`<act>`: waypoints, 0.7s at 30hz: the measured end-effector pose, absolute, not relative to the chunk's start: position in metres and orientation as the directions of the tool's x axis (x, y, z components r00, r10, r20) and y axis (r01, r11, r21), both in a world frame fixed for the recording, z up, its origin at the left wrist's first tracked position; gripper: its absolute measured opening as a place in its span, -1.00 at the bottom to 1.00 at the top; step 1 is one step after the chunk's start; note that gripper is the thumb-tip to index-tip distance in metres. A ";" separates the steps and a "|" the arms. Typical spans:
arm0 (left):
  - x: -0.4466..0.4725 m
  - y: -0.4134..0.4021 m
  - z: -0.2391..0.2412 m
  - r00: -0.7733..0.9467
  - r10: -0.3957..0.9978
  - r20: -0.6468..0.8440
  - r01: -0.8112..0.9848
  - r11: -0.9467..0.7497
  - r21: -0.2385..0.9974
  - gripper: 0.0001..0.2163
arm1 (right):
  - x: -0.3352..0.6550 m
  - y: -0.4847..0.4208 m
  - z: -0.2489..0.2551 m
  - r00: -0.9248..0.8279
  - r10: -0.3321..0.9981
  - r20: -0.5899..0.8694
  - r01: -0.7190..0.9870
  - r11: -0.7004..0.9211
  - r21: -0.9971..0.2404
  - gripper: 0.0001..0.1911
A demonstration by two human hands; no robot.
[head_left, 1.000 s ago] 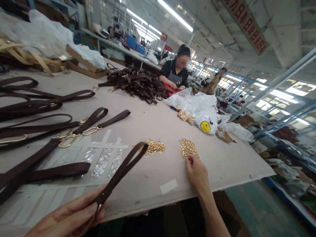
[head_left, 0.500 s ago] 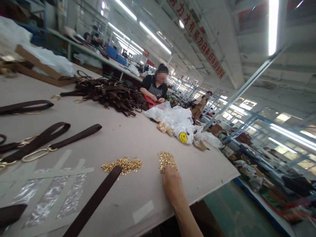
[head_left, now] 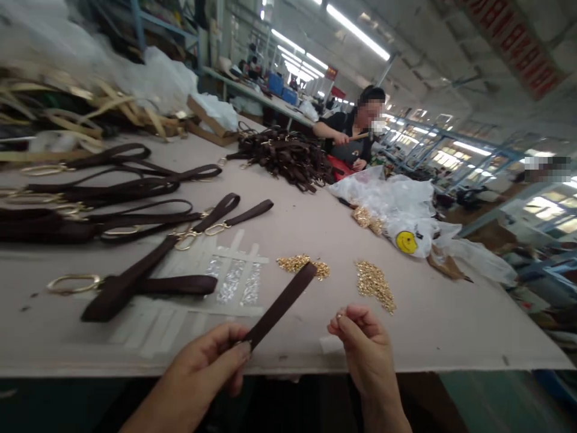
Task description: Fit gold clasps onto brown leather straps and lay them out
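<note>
Brown strap (head_left: 282,304) reads as light, limp leather, best gripped near its end; the left hand (head_left: 205,367) pinches it so, low over the surface (head_left: 315,222). Right hand (head_left: 363,343) is curled shut on one small gold fitting (head_left: 339,314). Two gold fitting heaps (head_left: 374,282) lie beyond. One strap held.
</note>
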State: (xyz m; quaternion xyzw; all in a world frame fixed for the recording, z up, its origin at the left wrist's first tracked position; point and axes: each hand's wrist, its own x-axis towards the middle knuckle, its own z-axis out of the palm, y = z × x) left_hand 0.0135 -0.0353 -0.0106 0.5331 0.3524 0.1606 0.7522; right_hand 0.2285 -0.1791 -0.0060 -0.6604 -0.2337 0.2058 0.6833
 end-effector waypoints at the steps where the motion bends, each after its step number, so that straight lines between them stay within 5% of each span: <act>1: 0.016 -0.036 -0.004 0.711 0.610 -0.349 0.141 0.363 0.921 -0.75 | 0.214 -0.176 -0.007 0.793 0.607 0.047 0.007 0.068 -0.998 -0.77; 5: 0.026 -0.040 0.010 0.735 0.611 -0.296 0.135 0.296 0.946 -0.78 | 0.165 -0.164 -0.012 0.715 0.653 0.249 0.242 0.103 -0.965 -0.87; 10: 0.025 -0.043 0.006 0.734 0.653 -0.187 0.059 0.212 0.975 -0.86 | 0.140 -0.148 -0.017 0.483 0.694 0.535 0.598 0.185 -0.780 -0.76; 21: 0.017 -0.047 -0.002 0.699 0.710 0.088 0.105 -0.223 0.969 -0.85 | 0.140 -0.143 -0.002 0.307 0.707 0.637 0.757 0.224 -0.614 -0.73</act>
